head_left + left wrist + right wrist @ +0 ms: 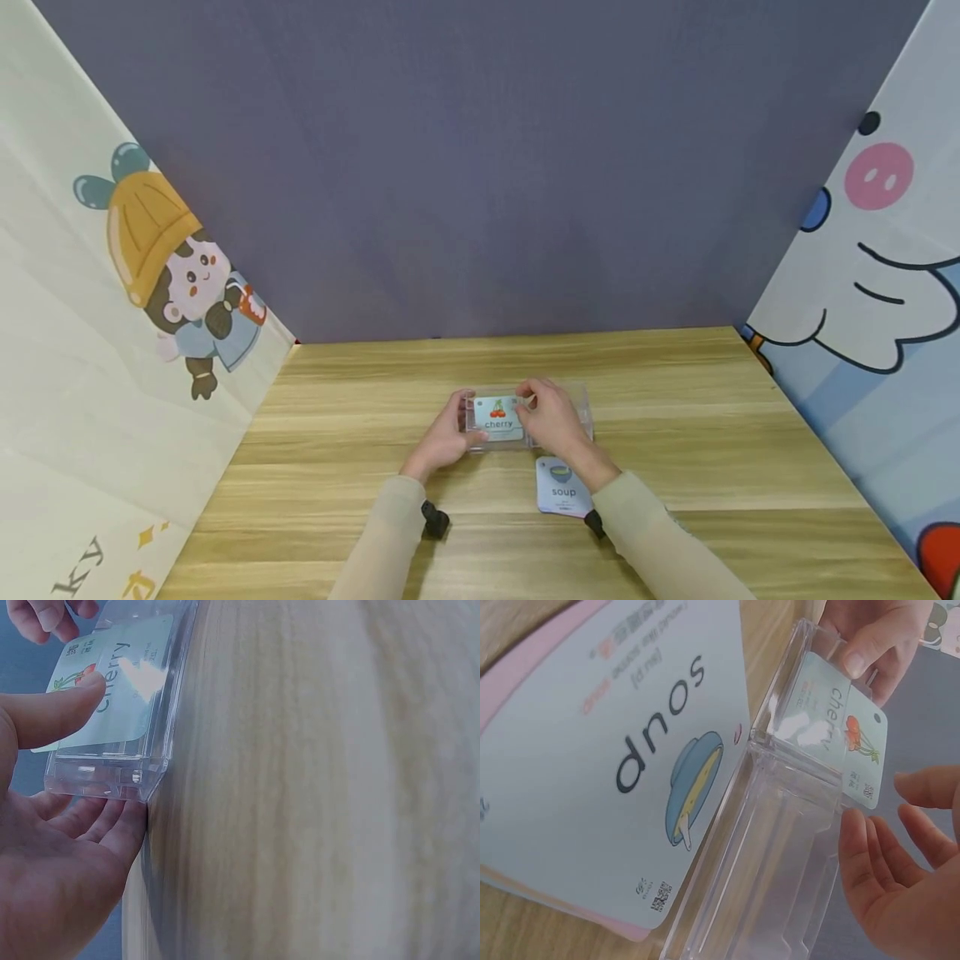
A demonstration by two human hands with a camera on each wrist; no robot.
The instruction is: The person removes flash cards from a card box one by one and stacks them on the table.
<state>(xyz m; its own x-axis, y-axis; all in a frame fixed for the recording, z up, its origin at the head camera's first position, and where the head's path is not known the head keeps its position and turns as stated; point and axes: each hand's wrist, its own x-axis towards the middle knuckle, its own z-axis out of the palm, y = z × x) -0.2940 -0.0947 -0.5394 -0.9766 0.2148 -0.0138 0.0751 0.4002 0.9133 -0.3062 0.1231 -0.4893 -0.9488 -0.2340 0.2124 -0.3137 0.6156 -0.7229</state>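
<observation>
A clear plastic box [765, 862] with two compartments lies on the table, and a cherry card [498, 419] lies in its left compartment. My left hand [444, 435] holds the box's left end, thumb over the card and fingers against the end wall. Beside the card's right edge is my right hand [553, 421], its thumb and fingers apart with nothing between them; whether a fingertip touches the box, I cannot tell. The right compartment looks bare in the right wrist view. In front of the box lies a soup card [615, 750] on a small stack of cards.
The wooden table [337, 500] runs back to a grey-purple panel [480, 183]. Printed cloth walls [75, 333] stand at both sides. The soup card stack lies partly under my right wrist in the head view.
</observation>
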